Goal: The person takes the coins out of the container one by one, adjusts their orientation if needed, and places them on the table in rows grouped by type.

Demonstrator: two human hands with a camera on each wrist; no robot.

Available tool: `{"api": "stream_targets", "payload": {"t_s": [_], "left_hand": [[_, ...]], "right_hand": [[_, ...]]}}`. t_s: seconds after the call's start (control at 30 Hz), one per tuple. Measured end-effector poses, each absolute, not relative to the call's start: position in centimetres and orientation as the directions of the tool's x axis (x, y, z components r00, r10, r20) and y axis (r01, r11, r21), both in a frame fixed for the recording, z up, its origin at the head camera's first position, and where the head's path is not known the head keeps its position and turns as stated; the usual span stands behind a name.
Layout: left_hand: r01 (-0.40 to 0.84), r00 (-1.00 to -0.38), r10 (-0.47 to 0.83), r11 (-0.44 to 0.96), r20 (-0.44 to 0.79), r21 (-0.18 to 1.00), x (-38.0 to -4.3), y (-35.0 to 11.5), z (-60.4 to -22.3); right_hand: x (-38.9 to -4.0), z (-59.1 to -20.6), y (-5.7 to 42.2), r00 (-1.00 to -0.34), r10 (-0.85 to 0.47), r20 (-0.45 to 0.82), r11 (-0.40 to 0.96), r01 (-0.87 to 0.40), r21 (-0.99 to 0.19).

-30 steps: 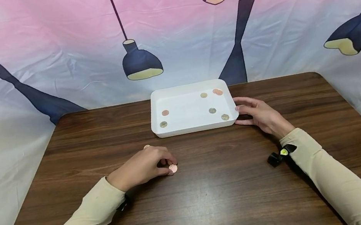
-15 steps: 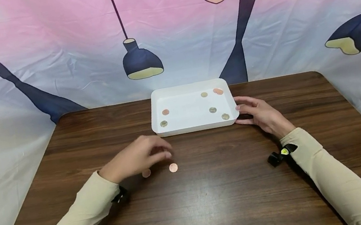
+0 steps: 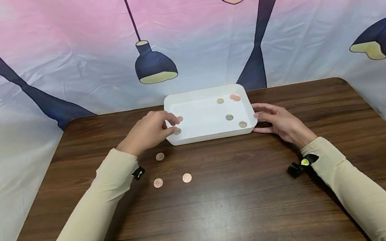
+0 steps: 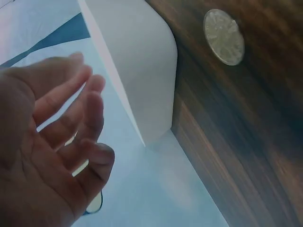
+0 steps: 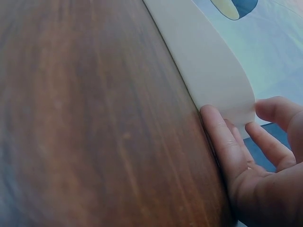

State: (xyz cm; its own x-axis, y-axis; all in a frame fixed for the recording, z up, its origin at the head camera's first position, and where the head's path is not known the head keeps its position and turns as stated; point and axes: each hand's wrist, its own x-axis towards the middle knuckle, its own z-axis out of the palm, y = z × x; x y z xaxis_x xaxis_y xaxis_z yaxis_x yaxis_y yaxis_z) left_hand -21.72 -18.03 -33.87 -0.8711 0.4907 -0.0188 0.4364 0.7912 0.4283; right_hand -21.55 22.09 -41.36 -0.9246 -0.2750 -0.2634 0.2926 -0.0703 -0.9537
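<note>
In the head view a shallow white tray (image 3: 214, 136) stands at the back of the table with several silver-coloured and copper-coloured coins in it. My left hand (image 3: 151, 131) reaches over its left wall. The thumb and fingertips are close above a silver-coloured coin (image 3: 178, 132) and a copper-coloured coin (image 3: 180, 118); the left wrist view shows them apart, with no coin between. At the tray's right end my right hand (image 3: 281, 124) rests against the outer wall, fingers spread and mostly straight. The right wrist view has the thumb (image 5: 277, 111) at the rim.
Two copper-coloured coins, one left (image 3: 158, 183) and one right (image 3: 187, 178), lie on the brown wooden table (image 3: 229, 215) in front of the tray. Nearer it is a silver-coloured coin (image 3: 160, 156). A printed cloth backdrop (image 3: 95, 68) hangs right behind the table.
My left hand has let go of a copper-coloured coin on the table and moved up and away to the tray's left end. The right hand stays at the tray.
</note>
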Motion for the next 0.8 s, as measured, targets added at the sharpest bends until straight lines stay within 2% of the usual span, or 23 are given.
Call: {"api": "stream_targets", "payload": {"t_s": [0.17, 0.4, 0.63, 0.8], "left_hand": [[0.409, -0.884, 0.461, 0.845, -0.082, 0.343, -22.9, -17.1, -34.4], [0.440, -0.874, 0.469, 0.874, -0.125, 0.205, -23.9, -16.6, -35.6], [0.480, -0.867, 0.486, 0.874, -0.110, 0.074, -24.0, -15.6, -35.8], [0.515, -0.852, 0.519, 0.855, -0.074, 0.070, -23.9, -14.9, -35.9]], "right_hand": [[-21.7, -41.5, 22.1, -0.927, -0.271, -0.258, -0.079, 0.289, -0.954], [-21.6, -41.6, 22.0, -0.925, -0.266, -0.271, -0.065, 0.298, -0.952], [-21.6, -41.5, 21.9, -0.930, -0.262, -0.259, -0.054, 0.282, -0.958], [-21.6, -41.5, 21.9, -0.930, -0.255, -0.264, -0.048, 0.285, -0.957]]}}
